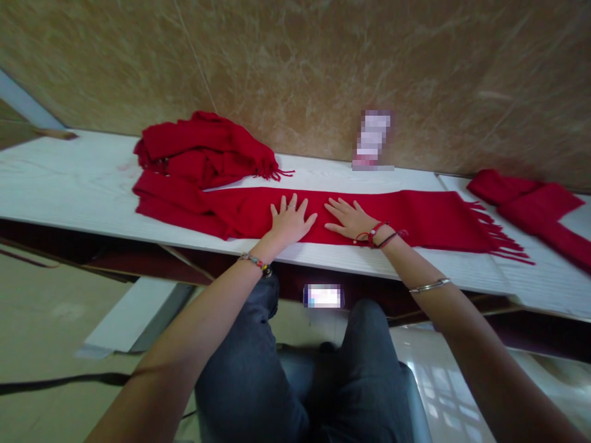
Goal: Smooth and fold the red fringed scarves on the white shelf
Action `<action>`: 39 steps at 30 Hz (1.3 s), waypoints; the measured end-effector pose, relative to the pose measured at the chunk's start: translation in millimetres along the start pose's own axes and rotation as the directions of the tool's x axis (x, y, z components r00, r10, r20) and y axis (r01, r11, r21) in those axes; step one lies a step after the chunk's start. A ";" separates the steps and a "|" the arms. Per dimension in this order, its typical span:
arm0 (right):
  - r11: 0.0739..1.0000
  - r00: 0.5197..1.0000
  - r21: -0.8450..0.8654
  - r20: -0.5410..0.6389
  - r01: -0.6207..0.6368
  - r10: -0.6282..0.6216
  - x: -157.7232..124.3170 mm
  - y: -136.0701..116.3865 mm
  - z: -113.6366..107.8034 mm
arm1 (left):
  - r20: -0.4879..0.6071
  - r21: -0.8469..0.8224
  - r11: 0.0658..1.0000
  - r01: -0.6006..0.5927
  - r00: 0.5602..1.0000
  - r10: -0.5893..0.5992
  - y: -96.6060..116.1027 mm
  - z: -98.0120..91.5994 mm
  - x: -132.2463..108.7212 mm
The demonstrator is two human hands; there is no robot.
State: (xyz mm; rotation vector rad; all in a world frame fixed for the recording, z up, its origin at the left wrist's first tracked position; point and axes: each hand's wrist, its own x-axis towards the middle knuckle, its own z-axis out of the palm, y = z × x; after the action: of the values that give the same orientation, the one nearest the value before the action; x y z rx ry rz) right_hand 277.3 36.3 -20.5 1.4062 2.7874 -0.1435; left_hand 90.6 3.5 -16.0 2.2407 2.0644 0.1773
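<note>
A red scarf (415, 218) lies lengthwise along the white table, its right stretch flat and its fringe spread at the right end. My left hand (290, 221) rests on the scarf near its middle, palm down with fingers spread. Just to the right, my right hand (351, 218) also presses flat on the cloth, fingers apart. Toward the left, the scarf runs into loose folds (175, 203). Behind them a crumpled heap of red cloth (198, 144) with a fringe sits against the wall; whether it joins the scarf I cannot tell.
The narrow white table (69, 172) stands against a brown marbled wall (286, 74). At the right end lies another folded red cloth (521, 197). A blurred upright card (373, 138) leans at the wall. A blurred phone-like object (324, 296) is below the front edge, above my knees.
</note>
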 end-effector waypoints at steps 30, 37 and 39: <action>0.999 0.999 -0.004 -0.020 -0.037 0.036 -3.4 -0.8 -9.5 | -0.022 0.054 0.998 0.021 1.000 -0.020 -25.7 -3.4 -2.6; 0.997 0.995 0.000 -0.075 -0.072 0.072 -1.4 3.9 -6.9 | -0.174 0.048 0.999 0.017 0.985 -0.008 -24.7 -5.8 -1.8; 0.997 0.997 0.003 -0.021 -0.072 0.072 -1.0 5.0 -5.6 | -0.118 0.046 0.999 0.008 0.993 -0.002 -24.2 -5.8 -1.7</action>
State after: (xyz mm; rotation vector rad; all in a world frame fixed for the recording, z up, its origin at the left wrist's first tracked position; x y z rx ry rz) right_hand 282.0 39.0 -15.3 1.5147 2.7494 -0.1311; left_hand 65.7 3.8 -13.7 2.3043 2.1528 0.2706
